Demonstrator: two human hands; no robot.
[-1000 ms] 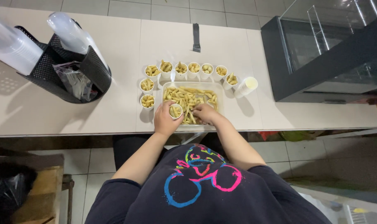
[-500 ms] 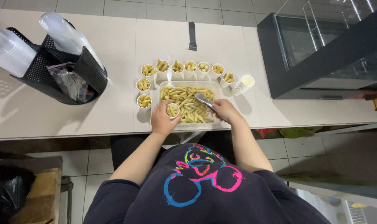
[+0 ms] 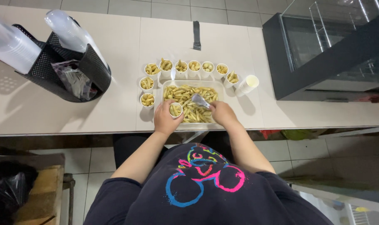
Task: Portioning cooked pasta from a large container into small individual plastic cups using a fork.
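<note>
The left hand (image 3: 166, 118) is gripping a small paper cup (image 3: 175, 109) over the tray (image 3: 220, 89) edge; light and crushable, best held round its sides. The right hand (image 3: 223, 113) is clasping metal tongs (image 3: 200, 101) above the loose, brittle snack sticks (image 3: 185, 93)

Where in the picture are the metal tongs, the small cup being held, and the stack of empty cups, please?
metal tongs (image 3: 199, 100): head view, on the shiny tips over the fries.
small cup (image 3: 175, 109): head view, on its fries-filled mouth.
stack of empty cups (image 3: 248, 84): head view, on the stack's side.

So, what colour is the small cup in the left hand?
White paper cup, seen in the head view.
</note>
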